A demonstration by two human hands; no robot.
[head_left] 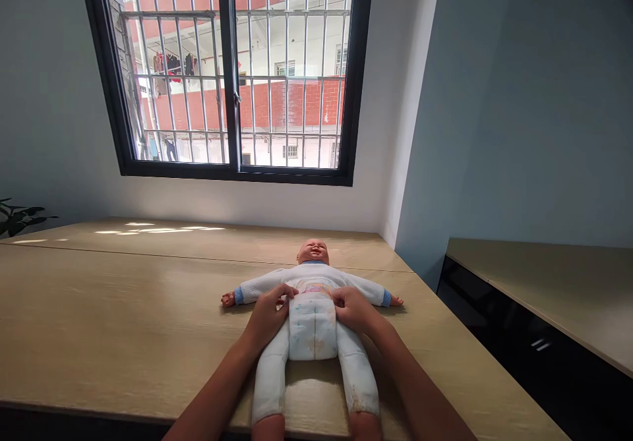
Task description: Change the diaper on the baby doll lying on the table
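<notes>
A baby doll (312, 273) lies on its back on the wooden table, its head away from me and its arms spread wide. It has a white top with blue cuffs and white cloth legs. A white diaper (311, 335) with faint prints and brownish stains covers its front between the legs. At the diaper's upper left corner, my left hand (270, 310) is closed, thumb and fingers pinching the edge. My right hand (353, 308) grips the opposite upper corner the same way, its fingertips partly hidden. A coloured band shows across the waist between both hands.
The wooden table (123, 322) has a seam across its far part, and its right edge runs close to the doll. A second table (554, 276) with a dark side stands at right. Behind is a barred window (230, 78); plant leaves (22, 217) show at far left.
</notes>
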